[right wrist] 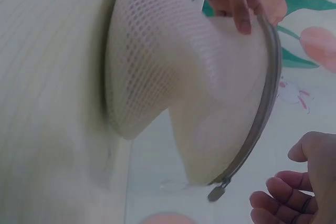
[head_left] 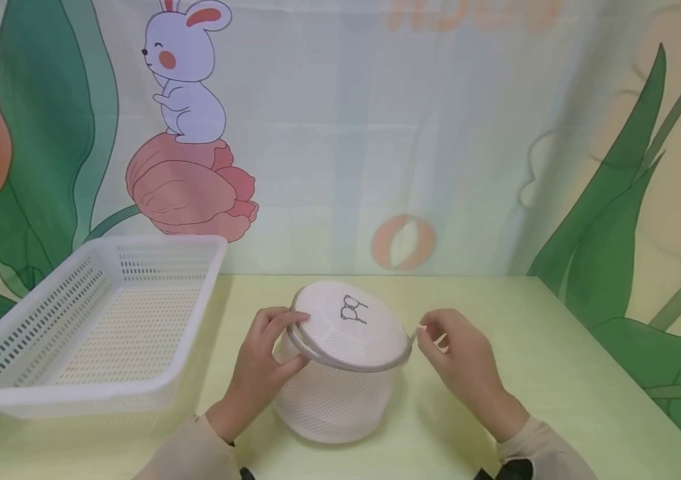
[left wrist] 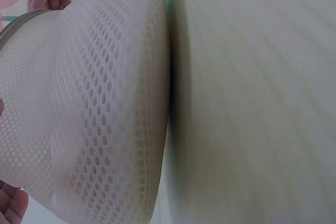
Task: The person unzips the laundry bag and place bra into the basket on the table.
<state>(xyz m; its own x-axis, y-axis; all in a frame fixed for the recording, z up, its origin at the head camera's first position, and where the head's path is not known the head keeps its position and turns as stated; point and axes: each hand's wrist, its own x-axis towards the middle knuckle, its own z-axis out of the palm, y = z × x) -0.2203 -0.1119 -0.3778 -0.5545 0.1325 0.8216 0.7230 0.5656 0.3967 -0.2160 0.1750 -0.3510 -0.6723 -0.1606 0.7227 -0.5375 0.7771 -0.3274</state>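
A white mesh laundry bag [head_left: 334,407] stands on the table, its round lid [head_left: 370,333] tilted and edged with a grey zip. A small dark drawing shaped like a pair of glasses marks the lid. My left hand [head_left: 268,350] grips the lid's rim on the left, thumb below and fingers over the top. At the rim's right side is my right hand [head_left: 457,350], fingers loosely bent beside the zip pull [right wrist: 216,194]. In the right wrist view that pull hangs free, with a gap between it and the fingertips. The bag's side sags with a deep fold there.
To the left stands a white plastic basket [head_left: 175,377] with slotted walls. The pale yellow-green table [head_left: 556,373] runs back to a printed curtain [head_left: 316,167] with a rabbit and flowers.
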